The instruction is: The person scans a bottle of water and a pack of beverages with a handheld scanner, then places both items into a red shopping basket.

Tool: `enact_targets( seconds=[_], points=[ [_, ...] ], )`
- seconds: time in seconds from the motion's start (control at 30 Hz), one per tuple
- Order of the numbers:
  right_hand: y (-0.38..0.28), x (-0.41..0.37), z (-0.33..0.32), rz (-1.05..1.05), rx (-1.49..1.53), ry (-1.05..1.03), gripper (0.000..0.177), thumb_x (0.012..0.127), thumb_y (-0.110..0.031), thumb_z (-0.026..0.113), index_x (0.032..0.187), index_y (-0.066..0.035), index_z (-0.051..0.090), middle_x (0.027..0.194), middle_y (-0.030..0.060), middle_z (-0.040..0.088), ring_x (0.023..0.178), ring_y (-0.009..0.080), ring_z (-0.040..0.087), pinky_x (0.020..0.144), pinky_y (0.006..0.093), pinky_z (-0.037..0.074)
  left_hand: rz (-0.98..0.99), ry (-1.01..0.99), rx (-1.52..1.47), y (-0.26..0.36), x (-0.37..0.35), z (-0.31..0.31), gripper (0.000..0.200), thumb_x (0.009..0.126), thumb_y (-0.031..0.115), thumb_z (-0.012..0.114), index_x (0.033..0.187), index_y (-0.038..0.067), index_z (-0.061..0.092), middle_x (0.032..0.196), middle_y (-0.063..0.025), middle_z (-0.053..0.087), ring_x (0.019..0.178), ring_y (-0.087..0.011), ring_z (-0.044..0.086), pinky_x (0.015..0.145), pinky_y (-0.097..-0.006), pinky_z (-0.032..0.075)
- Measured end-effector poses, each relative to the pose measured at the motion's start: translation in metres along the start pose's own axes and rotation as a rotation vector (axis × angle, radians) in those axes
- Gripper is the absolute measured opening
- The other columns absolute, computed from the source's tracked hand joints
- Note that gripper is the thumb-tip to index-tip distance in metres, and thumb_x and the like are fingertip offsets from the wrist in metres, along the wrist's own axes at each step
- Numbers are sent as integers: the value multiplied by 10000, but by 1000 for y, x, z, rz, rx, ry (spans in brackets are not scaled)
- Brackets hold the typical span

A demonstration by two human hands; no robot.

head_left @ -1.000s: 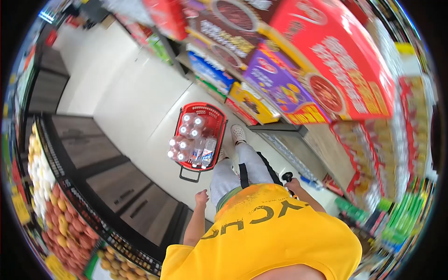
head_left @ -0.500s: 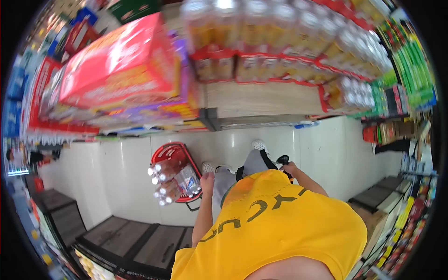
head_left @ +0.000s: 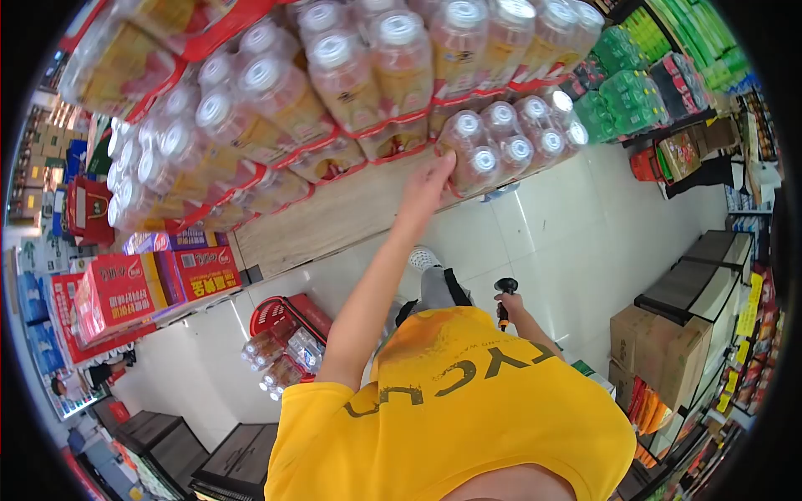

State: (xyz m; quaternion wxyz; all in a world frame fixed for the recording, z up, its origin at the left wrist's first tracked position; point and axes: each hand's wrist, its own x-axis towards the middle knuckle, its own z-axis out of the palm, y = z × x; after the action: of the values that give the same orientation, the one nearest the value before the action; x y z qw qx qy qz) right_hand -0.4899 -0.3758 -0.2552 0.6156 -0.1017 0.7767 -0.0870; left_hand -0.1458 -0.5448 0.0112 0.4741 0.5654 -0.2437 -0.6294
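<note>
My left hand (head_left: 427, 185) reaches forward to the near end of a shrink-wrapped pack of clear-capped bottles (head_left: 501, 150) on the low wooden display. Its fingers are stretched out and touch the wrap; the far fingertips are partly hidden. My right hand (head_left: 513, 306) stays low by my side, closed round a black handle with a rounded head and orange trim (head_left: 505, 288). Left of my legs, a red shopping basket (head_left: 269, 315) stands on the floor with packs of bottles (head_left: 280, 359) in it.
Stacked bottle packs (head_left: 334, 83) fill the display (head_left: 309, 213) ahead. Red and purple cartons (head_left: 125, 288) stand at left, green bottle packs (head_left: 622, 104) at right. Cardboard boxes (head_left: 660, 346) and shelving line the right side. Pale tiled floor (head_left: 551, 225) lies between.
My left hand has risen from beside the basket and reached forward to the bottle pack. The view has turned towards the right. My right hand keeps its hold on the black handle.
</note>
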Motion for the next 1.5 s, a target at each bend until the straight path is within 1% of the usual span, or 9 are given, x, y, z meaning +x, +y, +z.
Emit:
enact_targets(
  seconds=[0.3, 0.47, 0.57, 0.67, 0.83, 1.0, 1.1, 1.43, 1.5],
  points=[
    [3, -8, 6, -29, 38, 30, 137, 768, -25, 656, 800, 20, 529, 621, 97, 501, 476, 222, 519, 437, 386, 440, -61, -11, -241, 18, 30, 34, 360, 820, 414, 744, 926, 82, 656, 794, 29, 580, 662, -73, 466, 588, -264, 339],
    [-37, -13, 20, -199, -241, -111, 154, 770, -53, 668, 745, 30, 540, 560, 99, 534, 414, 227, 540, 380, 373, 425, -33, 58, -36, 26, -19, 43, 387, 857, 408, 711, 752, 39, 654, 705, -6, 613, 628, -81, 524, 580, -259, 407],
    [-83, -51, 38, -458, -657, -83, 158, 763, -79, 666, 817, 48, 588, 638, 156, 629, 419, 219, 572, 376, 341, 449, 244, 177, 65, 11, -31, 40, 434, 877, 426, 683, 711, 28, 639, 640, -9, 594, 543, -77, 485, 484, -268, 373],
    [-125, -100, 62, -486, -628, -230, 205, 779, -78, 663, 940, 19, 581, 705, 166, 660, 453, 192, 575, 397, 316, 453, 268, 183, 131, 14, -59, 23, 492, 889, 422, 669, 616, 16, 612, 569, -7, 560, 512, -67, 458, 451, -274, 354],
    [-152, -146, 97, -153, -122, -1051, 209, 871, -117, 596, 1003, 45, 603, 792, 163, 674, 557, 218, 643, 492, 313, 528, 216, 319, 428, 41, -125, -19, 522, 912, 327, 652, 527, -12, 553, 490, 7, 478, 487, -52, 403, 465, -278, 328],
    [-176, -279, 168, -182, 29, -1159, 404, 961, -356, 541, 1155, -3, 573, 1016, 112, 665, 782, 196, 670, 718, 343, 586, 439, 203, 479, 67, -191, -35, 420, 948, 204, 598, 595, -23, 588, 545, -10, 516, 564, -70, 436, 526, -261, 340],
    [-177, -280, 183, 10, 28, -1294, 424, 964, -394, 530, 1175, -28, 565, 1073, 90, 655, 881, 173, 660, 789, 321, 571, 680, 101, 545, 72, -221, -40, 355, 934, 84, 563, 596, -24, 559, 543, -41, 509, 557, -130, 422, 530, -287, 333],
    [-140, -260, 202, -38, 365, -1359, 360, 952, -372, 567, 1127, -58, 572, 990, 51, 641, 859, 146, 642, 772, 295, 545, 1029, 4, 696, 46, -244, -47, 279, 830, -32, 588, 558, -8, 530, 538, -70, 450, 549, -212, 422, 536, -339, 332],
    [-141, -258, 201, -90, 421, -1341, 348, 949, -368, 574, 1118, -64, 574, 974, 44, 638, 855, 140, 638, 769, 290, 539, 1090, 119, 733, 34, -251, -50, 208, 809, -32, 612, 605, -8, 579, 679, -84, 538, 668, -206, 481, 637, -326, 376]
  ],
)
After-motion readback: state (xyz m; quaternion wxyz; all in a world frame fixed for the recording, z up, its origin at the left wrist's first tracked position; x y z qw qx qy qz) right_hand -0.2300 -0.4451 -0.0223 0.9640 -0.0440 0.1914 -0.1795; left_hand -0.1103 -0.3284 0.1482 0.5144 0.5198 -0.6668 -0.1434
